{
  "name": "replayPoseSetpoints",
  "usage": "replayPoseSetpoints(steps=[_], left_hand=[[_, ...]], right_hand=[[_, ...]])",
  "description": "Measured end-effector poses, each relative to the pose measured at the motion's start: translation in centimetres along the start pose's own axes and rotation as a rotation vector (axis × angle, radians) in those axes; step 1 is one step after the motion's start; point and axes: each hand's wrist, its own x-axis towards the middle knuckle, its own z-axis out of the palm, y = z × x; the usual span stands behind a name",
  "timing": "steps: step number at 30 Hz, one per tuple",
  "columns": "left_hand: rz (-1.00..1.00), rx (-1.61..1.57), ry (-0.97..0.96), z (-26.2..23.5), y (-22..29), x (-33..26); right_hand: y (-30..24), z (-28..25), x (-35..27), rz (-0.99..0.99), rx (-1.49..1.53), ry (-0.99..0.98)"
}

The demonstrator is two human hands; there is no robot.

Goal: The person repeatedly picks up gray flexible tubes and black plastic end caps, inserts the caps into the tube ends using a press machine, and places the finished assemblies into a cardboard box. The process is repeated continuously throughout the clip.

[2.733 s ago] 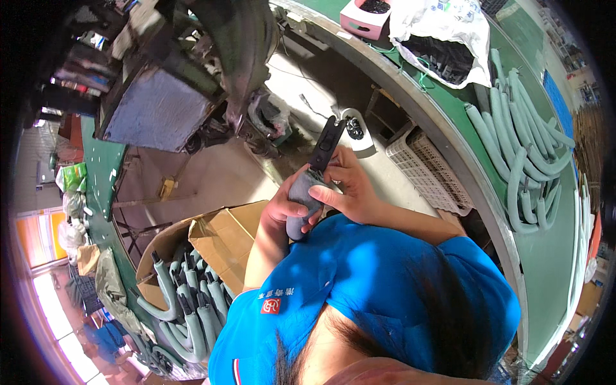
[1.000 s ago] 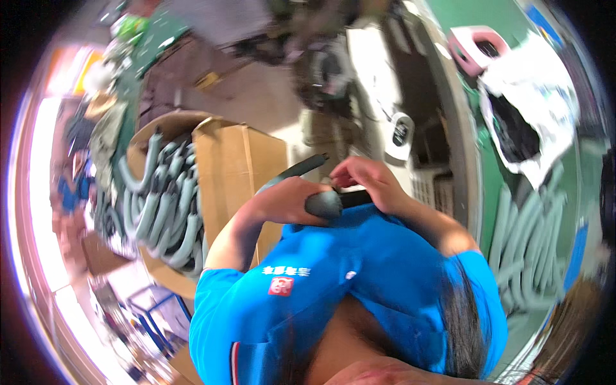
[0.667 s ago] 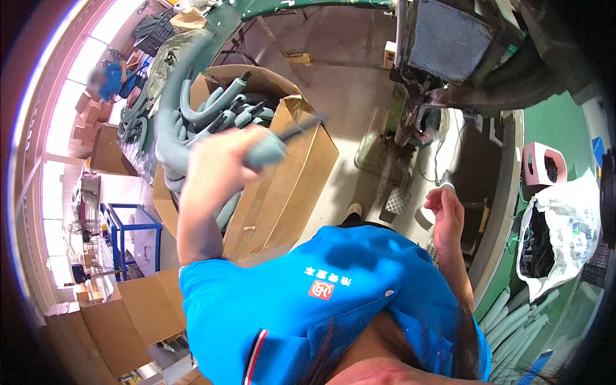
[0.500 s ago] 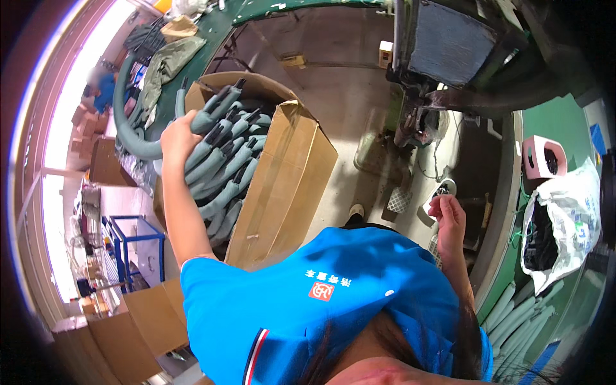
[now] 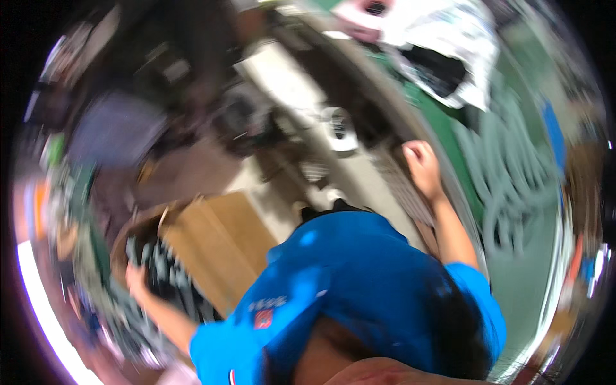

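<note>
My left hand (image 5: pixel 136 281) is at the far-left rim of a cardboard box (image 5: pixel 221 240), over grey-green foam-covered tubes (image 5: pixel 168 269) with black ends. Blur hides its fingers, so I cannot make out whether it holds a tube. My right hand (image 5: pixel 423 168) is raised on the right, beside the edge of a green table (image 5: pixel 449 144). Its fingers are curled into a loose fist, with nothing showing in them. More grey-green tubes (image 5: pixel 510 173) lie in a bunch on that table, to the right of this hand.
A white plastic bag (image 5: pixel 443 38) with black contents and a pink container (image 5: pixel 359 19) sit at the table's far end. Dark machinery (image 5: pixel 186 109) stands ahead on the left. A white object (image 5: pixel 339 128) lies low beside the table.
The view has swung to the right, so the box now appears lower left and the tubes on the table are in fuller view. My right hand has moved beside the table edge.
</note>
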Motion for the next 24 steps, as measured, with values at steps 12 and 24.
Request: replayPoseSetpoints(steps=[12, 24], left_hand=[[1.224, 0.015, -0.176, 0.3, 35.4, -13.5], [1.588, 0.031, -0.254, -1.6, 50.5, -28.0]], right_hand=[[19.4, -13.4, -6.9, 0.462, -1.17, 0.193], [18.2, -18.8, -4.7, 0.551, -0.442, 0.387]])
